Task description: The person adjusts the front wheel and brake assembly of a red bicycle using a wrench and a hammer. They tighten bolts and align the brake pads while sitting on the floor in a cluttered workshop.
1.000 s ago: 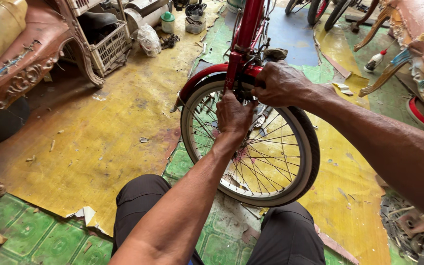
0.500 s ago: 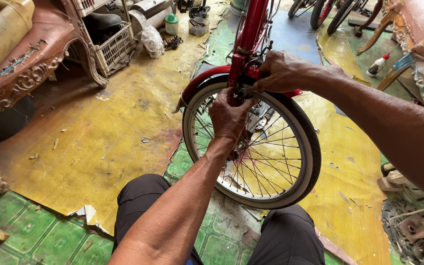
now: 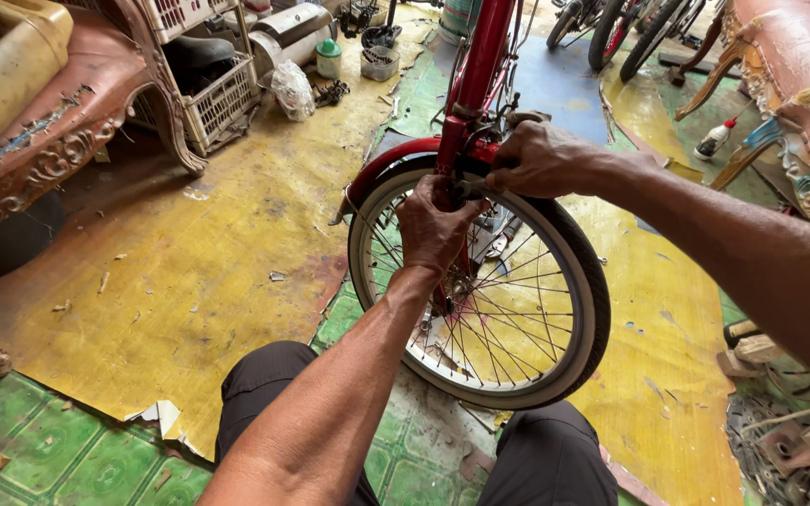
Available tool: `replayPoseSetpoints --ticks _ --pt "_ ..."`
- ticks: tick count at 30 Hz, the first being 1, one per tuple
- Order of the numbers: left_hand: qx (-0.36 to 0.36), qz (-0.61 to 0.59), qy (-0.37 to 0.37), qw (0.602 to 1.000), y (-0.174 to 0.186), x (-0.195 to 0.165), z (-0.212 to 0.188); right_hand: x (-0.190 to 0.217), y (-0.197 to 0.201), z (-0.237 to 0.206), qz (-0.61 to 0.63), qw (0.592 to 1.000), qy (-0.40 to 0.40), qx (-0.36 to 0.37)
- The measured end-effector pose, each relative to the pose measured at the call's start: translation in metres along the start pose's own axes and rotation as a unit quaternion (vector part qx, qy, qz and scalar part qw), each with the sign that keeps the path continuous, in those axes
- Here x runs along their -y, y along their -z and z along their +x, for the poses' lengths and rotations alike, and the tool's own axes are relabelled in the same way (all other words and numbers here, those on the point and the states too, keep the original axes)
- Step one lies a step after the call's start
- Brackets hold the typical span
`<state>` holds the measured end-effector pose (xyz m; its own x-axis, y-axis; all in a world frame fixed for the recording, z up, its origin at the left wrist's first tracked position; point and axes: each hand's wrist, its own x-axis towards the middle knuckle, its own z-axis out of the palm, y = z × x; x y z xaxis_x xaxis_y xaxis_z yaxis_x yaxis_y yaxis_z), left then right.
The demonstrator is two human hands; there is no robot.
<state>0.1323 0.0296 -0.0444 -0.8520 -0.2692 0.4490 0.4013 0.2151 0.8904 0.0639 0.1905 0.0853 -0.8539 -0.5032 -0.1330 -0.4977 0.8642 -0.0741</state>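
Both hands (image 3: pixel 480 197) at wheel (image 3: pixel 569 281)

A red bicycle frame (image 3: pixel 480 66) and matching red mudguard (image 3: pixel 396 159) top a black tyre (image 3: pixel 585 281) with a white sidewall band, over worn yellow floor covering (image 3: pixel 208 253) and green patterned tiles (image 3: pixel 39 450); the seated person's trousers (image 3: pixel 264 384) are black.

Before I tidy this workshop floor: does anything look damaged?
Yes. The yellow floor covering is torn along its near edge, baring green tiles. Both hands, left and right, grip the red bicycle.
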Motion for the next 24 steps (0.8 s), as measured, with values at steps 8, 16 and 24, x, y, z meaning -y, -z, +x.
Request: replayPoseSetpoints --ticks 8,16,24 --pt "0.001 0.024 -0.004 1.000 0.000 -0.001 0.002 0.005 0.007 0.003 0.079 0.995 -0.023 0.060" --pt "0.000 0.017 -0.021 1.000 -0.002 0.003 0.003 0.020 -0.027 -0.035 0.085 0.992 -0.072 -0.066" --pt "0.020 0.004 -0.025 0.999 0.003 0.006 0.004 0.034 -0.056 -0.052 0.132 0.965 -0.093 -0.205"
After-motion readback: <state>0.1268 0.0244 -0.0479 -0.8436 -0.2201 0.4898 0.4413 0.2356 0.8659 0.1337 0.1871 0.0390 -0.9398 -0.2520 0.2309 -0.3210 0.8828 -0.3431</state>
